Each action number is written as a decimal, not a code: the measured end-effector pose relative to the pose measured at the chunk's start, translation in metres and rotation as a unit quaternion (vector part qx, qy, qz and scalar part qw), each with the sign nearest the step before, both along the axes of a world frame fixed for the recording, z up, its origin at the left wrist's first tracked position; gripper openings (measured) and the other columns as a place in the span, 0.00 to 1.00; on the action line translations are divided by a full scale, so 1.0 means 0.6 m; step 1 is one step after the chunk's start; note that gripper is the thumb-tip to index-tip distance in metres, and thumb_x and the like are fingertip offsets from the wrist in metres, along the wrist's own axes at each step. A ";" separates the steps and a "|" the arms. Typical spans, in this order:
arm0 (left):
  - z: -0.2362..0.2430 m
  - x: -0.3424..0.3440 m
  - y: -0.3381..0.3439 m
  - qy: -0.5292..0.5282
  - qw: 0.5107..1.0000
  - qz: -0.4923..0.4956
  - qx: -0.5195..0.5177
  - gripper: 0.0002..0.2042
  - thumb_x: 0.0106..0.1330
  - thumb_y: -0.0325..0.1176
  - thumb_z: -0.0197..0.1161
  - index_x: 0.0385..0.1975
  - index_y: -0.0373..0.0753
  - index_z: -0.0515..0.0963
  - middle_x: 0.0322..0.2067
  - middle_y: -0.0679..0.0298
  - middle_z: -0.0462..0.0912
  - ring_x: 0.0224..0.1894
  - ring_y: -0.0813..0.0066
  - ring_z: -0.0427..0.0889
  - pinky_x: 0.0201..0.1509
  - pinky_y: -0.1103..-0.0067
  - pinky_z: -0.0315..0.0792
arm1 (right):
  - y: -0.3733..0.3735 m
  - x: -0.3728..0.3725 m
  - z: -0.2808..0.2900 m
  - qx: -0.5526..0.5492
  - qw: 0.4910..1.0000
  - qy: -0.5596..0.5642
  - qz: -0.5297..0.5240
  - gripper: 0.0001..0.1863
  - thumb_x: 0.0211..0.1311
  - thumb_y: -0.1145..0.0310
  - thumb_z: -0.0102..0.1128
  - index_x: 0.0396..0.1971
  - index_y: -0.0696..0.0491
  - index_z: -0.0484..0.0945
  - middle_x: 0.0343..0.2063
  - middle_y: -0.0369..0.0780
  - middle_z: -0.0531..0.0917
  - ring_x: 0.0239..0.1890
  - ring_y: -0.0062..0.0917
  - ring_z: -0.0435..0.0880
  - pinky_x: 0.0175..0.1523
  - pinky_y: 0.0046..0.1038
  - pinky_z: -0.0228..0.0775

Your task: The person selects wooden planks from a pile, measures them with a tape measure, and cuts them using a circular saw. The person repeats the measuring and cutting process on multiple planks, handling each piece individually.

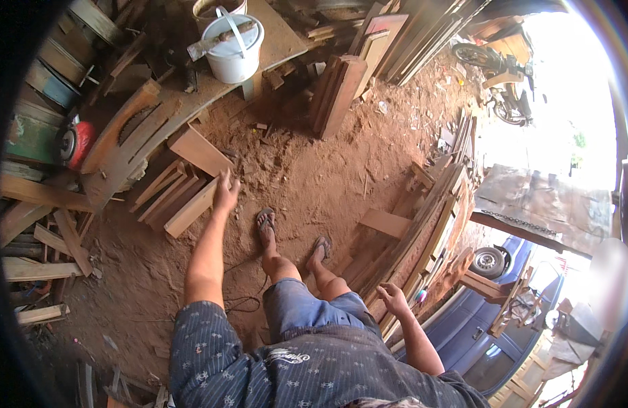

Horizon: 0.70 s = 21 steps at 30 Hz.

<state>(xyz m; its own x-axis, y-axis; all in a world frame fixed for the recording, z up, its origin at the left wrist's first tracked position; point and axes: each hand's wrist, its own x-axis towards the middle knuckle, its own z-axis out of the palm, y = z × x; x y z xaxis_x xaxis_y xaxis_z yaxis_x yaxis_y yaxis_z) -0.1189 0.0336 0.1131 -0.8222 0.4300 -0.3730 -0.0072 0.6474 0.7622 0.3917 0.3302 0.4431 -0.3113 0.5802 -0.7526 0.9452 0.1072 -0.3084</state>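
My left hand [225, 192] reaches forward to the near end of a short reddish-brown board [200, 151]. Its fingers are stretched out and seem to touch the board's end; no grip around it shows. Just below, several short boards [181, 197] stand on edge side by side on the ground, and my left wrist passes beside the nearest one. My right hand [393, 299] is held out at the right with fingers loosely apart and nothing in them. It hovers near a long pile of planks [423, 251]. A short board [385, 223] sticks out from that pile.
A white lidded bucket [234, 58] stands on a wooden bench at the far left. Thick boards [338, 95] stand upright ahead. A red round-bodied tool [77, 144] and scrap wood lie left. A motorcycle [501, 75] and a blue vehicle [467, 333] are at the right.
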 end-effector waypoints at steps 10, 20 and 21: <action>0.070 0.419 -0.196 -0.347 0.918 0.060 -0.181 0.37 0.67 0.51 0.63 0.69 0.33 0.64 0.66 0.44 0.70 0.69 0.49 0.69 0.72 0.63 0.62 | 0.074 -0.071 -0.031 0.011 0.999 0.034 0.011 0.27 0.67 0.51 0.65 0.51 0.60 0.80 0.39 0.44 0.87 0.40 0.26 0.84 0.45 0.30 0.76; 0.191 0.232 -0.098 -0.307 0.924 0.220 -0.068 0.30 0.72 0.43 0.61 0.66 0.28 0.67 0.62 0.48 0.75 0.64 0.60 0.75 0.66 0.69 0.68 | 0.366 -0.305 -0.178 0.013 0.985 0.071 0.158 0.31 0.57 0.51 0.73 0.52 0.59 0.77 0.45 0.51 0.86 0.48 0.39 0.87 0.51 0.37 0.78; 0.192 0.216 -0.086 -0.295 0.923 0.242 -0.045 0.30 0.73 0.43 0.61 0.67 0.28 0.66 0.63 0.48 0.75 0.64 0.60 0.75 0.66 0.69 0.68 | 0.403 -0.373 -0.184 0.004 0.978 0.074 0.197 0.33 0.56 0.51 0.73 0.55 0.59 0.76 0.47 0.52 0.85 0.51 0.42 0.85 0.54 0.38 0.77</action>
